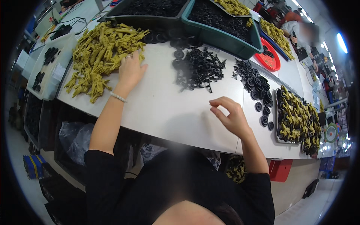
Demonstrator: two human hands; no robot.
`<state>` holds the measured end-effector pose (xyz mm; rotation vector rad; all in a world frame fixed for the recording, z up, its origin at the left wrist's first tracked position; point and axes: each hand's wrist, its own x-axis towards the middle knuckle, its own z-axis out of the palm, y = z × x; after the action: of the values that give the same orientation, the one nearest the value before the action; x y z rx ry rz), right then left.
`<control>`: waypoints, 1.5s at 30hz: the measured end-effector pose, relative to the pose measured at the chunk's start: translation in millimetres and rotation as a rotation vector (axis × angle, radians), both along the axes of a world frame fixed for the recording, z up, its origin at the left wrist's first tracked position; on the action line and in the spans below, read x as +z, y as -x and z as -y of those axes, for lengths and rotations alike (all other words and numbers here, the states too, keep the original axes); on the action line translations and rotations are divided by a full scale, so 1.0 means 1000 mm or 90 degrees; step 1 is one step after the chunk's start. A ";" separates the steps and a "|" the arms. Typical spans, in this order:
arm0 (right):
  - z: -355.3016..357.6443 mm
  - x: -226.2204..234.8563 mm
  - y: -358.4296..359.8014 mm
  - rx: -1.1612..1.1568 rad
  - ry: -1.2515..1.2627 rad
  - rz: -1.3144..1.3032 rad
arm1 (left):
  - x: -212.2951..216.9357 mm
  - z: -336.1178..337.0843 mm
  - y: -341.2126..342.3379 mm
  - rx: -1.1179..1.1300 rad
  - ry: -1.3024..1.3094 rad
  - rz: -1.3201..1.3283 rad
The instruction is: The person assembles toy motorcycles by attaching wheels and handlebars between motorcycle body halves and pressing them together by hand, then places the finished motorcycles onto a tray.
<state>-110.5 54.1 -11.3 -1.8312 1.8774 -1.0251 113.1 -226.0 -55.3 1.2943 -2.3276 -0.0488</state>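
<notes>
A big heap of olive-yellow plastic toy figures [101,48] lies at the left of the table. My left hand [130,73] rests at its right edge, thumb spread out, fingertips against the figures; nothing is gripped that I can see. Over the front middle of the table hovers my right hand [233,115], its thumb and forefinger apart with nothing between them. Beyond it is a pile of small black plastic parts [204,67], blurred on its left side. Black round bases or wheels [258,86] lie scattered to the right, beside more small black parts.
At the back stand a green bin [225,39] and a dark bin [150,18], both full of black parts. A red bowl [270,60] sits right of them. A tray [288,142] of yellow-and-black pieces fills the right end. On the left is a white tub [60,65].
</notes>
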 end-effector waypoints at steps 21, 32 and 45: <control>-0.047 -0.039 -0.016 -0.154 0.023 0.578 | 0.006 -0.180 0.069 -0.444 -0.971 -0.486; -0.072 -0.043 -0.021 -0.257 0.098 0.203 | 0.022 -0.202 0.098 -0.741 0.035 -0.072; -0.105 -0.038 0.029 -0.348 -0.027 -0.085 | 0.030 -0.137 0.045 -0.635 0.106 0.014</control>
<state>-139.8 158.9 -49.7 -1.4169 2.5399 -1.0256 68.5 -89.0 -25.0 -0.0316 -2.6785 -0.1531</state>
